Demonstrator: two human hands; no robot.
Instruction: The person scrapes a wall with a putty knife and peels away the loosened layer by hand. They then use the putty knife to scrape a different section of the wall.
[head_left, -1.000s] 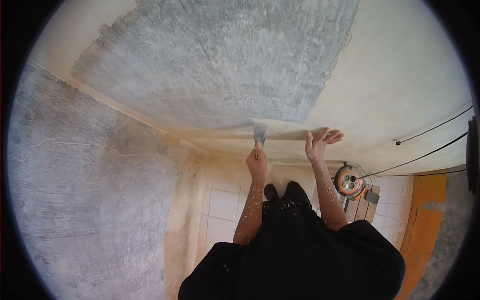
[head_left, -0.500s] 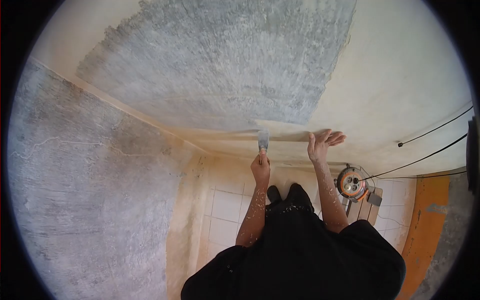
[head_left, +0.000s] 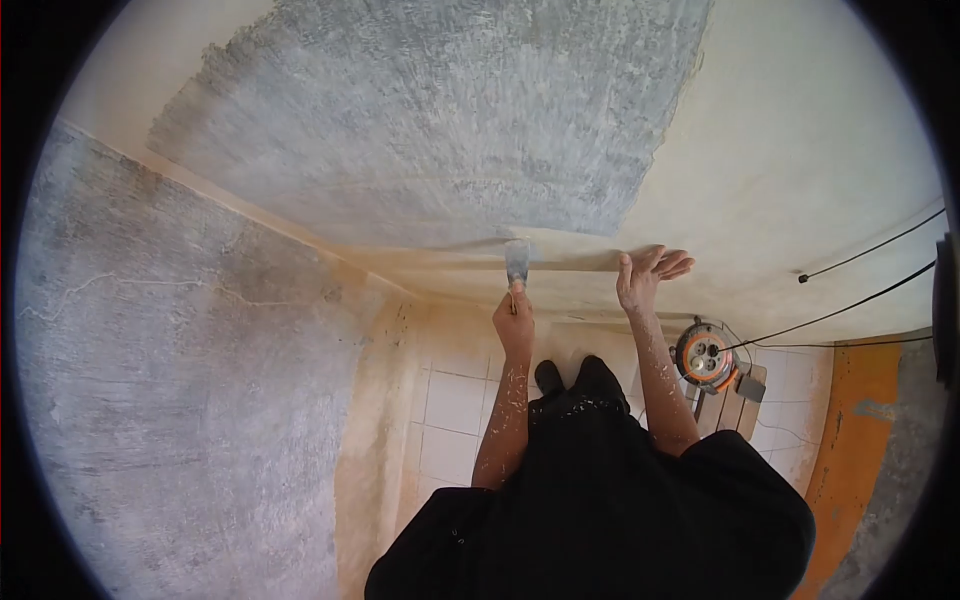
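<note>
My left hand (head_left: 514, 312) is closed round the handle of a scraper (head_left: 517, 261), whose flat metal blade points up at the wall. The blade's edge meets the lower border of a large grey bare patch (head_left: 480, 130), where cream paint (head_left: 780, 140) begins. To the right, my right hand (head_left: 645, 280) is spread with its fingers apart, at the cream-painted wall below the patch; it holds nothing. Pale flakes cling to both forearms.
A cable reel (head_left: 705, 357) with an orange rim rests on a small wooden stool (head_left: 728, 408) at right. Black cables (head_left: 870, 305) run from it along the wall. A scraped grey wall (head_left: 190, 400) stands at left, white floor tiles (head_left: 455, 405) lie below, and an orange strip (head_left: 855, 430) is at far right.
My left hand has moved the scraper slightly up and to the left along the border of the grey patch. The right hand has shifted up a little, still spread.
</note>
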